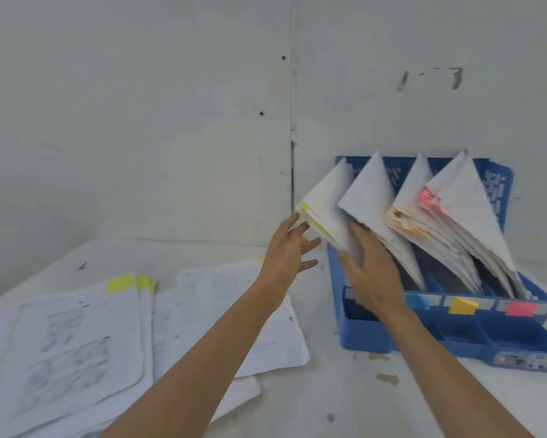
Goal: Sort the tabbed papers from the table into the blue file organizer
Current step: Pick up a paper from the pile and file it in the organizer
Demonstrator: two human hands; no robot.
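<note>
The blue file organizer (pixel 455 339) stands at the right against the wall, with blue, orange and pink labels on its front divider. Several stacks of paper lean in its slots. The leftmost stack (pixel 325 203) carries yellow tabs. My left hand (pixel 289 248) is beside that stack with fingers straight, the fingertips at its yellow-tabbed edge. My right hand (pixel 371 273) lies flat with straight fingers against the front of the same stack. Loose tabbed papers (pixel 85 336) with yellow tabs (pixel 120 283) lie spread on the table at the left.
White walls meet in a corner behind the table (pixel 329 399). A few bits of tape (pixel 387 378) stick to the tabletop in front of the organizer. More sheets (pixel 221 298) overlap in the middle.
</note>
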